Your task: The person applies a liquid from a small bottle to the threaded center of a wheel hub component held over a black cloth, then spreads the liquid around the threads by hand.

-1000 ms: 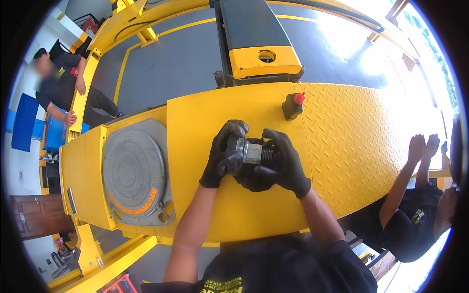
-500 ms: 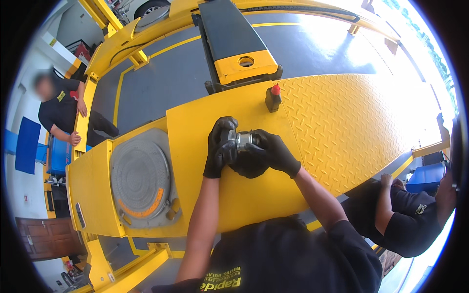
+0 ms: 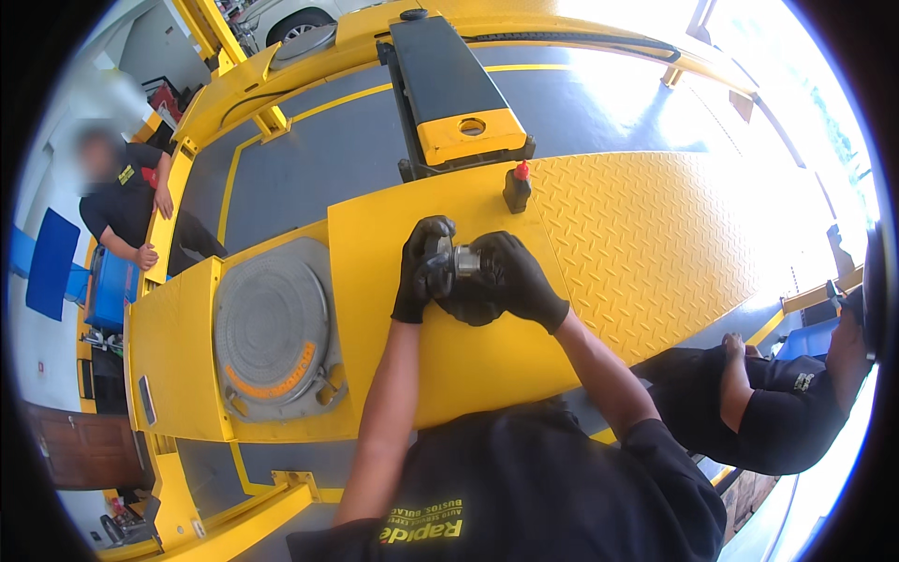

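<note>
Both hands wear black gloves and meet over the yellow platform. Between them is a short silver metal cylindrical part (image 3: 465,261) with a stepped collar. My left hand (image 3: 424,270) is closed around its left end, and my right hand (image 3: 513,278) grips the right end with bent fingers. The gloves cover both ends, so the part's full shape is hidden. Below the part, a dark shape merges with the gloves; I cannot tell whether it is glove or part. A small black bottle (image 3: 516,192) with a red cap stands upright beyond my right hand.
The yellow platform (image 3: 375,375) has a round grey turntable plate (image 3: 272,323) at left and raised tread plate (image 3: 646,253) at right. A dark-topped jack beam (image 3: 454,70) lies beyond. One person (image 3: 131,201) leans on a yellow rail; another (image 3: 782,403) is at right.
The whole view has shifted slightly. My right fingers have moved over the part's right end, covering the threads that showed there. The part stays between both hands.
</note>
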Motion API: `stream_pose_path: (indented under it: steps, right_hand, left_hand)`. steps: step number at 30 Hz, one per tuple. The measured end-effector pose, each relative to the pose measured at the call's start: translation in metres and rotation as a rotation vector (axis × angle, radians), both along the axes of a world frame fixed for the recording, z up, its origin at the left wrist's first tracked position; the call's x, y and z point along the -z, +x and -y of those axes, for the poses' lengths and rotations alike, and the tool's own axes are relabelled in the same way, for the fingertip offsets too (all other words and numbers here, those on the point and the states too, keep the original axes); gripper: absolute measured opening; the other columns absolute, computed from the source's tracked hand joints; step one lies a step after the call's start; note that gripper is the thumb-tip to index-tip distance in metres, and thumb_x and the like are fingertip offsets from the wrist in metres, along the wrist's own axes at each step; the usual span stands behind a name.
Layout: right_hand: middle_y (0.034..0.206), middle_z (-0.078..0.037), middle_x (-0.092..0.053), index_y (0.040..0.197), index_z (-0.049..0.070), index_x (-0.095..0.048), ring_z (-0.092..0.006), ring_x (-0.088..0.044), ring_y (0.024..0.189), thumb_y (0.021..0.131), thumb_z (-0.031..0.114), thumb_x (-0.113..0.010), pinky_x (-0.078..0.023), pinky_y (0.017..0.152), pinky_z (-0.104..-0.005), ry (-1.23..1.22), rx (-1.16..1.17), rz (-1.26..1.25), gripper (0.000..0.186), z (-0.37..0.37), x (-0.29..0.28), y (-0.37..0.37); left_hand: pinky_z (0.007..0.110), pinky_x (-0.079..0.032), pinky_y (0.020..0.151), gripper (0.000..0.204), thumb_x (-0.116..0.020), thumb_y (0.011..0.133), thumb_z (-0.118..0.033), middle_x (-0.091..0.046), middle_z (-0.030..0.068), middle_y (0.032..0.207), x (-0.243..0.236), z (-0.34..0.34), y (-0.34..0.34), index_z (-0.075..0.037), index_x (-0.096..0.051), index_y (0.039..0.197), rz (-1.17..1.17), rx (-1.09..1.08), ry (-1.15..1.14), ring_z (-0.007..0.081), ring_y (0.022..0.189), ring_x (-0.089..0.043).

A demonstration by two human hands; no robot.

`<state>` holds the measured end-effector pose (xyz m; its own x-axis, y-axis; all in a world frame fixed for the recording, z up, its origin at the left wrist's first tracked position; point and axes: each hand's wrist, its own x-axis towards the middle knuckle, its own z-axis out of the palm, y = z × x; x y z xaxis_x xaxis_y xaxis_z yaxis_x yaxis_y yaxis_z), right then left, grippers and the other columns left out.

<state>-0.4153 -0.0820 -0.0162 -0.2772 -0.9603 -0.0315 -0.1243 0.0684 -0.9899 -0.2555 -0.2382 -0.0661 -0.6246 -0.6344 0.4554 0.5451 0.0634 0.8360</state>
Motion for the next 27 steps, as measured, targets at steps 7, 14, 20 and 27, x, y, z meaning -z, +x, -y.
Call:
stream_pose_path:
  steps: [7, 14, 20, 27]
  right_hand:
    - [0.120, -0.016, -0.067, 0.133, 0.005, -0.065, -0.0375, -0.065, 0.113, 0.092, 0.029, -0.080, -0.053, 0.098, -0.0440, -0.288, 0.323, -0.701, 0.050, -0.002, -0.010, 0.016]
    - [0.118, -0.017, -0.069, 0.132, 0.002, -0.063, -0.0307, -0.071, 0.097, 0.088, 0.029, -0.083, -0.056, 0.086, -0.0356, -0.477, -0.039, -1.038, 0.055, 0.004, -0.025, 0.007]
    - [0.128, -0.014, -0.064, 0.132, 0.006, -0.064, -0.0352, -0.062, 0.116, 0.082, 0.026, -0.086, -0.053, 0.097, -0.0433, 0.025, 0.224, -0.193, 0.057, -0.002, -0.001, 0.008]
    - [0.111, -0.017, -0.073, 0.131, 0.001, -0.063, -0.0293, -0.073, 0.092, 0.095, 0.029, -0.079, -0.058, 0.083, -0.0372, -0.530, -0.026, -1.063, 0.048, 0.001, -0.034, 0.002]
  left_hand:
    - [0.044, -0.042, 0.114, 0.052, -0.072, 0.081, -0.033, -0.057, 0.0135, 0.123, -0.003, 0.001, -0.001, -0.005, -0.057, 0.121, 0.005, -0.035, 0.022, 0.0287, 0.123, -0.055]
    - [0.044, -0.041, 0.114, 0.050, -0.075, 0.079, -0.033, -0.058, 0.0115, 0.119, -0.003, 0.002, 0.003, -0.006, -0.058, 0.118, 0.082, -0.030, 0.007, 0.0273, 0.122, -0.056]
    - [0.047, -0.040, 0.118, 0.051, -0.074, 0.080, -0.033, -0.056, 0.0123, 0.124, 0.000, 0.002, -0.003, -0.006, -0.057, 0.121, -0.013, 0.028, 0.101, 0.0280, 0.128, -0.054]
    - [0.047, -0.040, 0.118, 0.050, -0.073, 0.080, -0.031, -0.056, 0.0121, 0.125, 0.005, 0.007, 0.003, -0.007, -0.057, 0.121, -0.088, 0.051, 0.123, 0.0281, 0.128, -0.054]
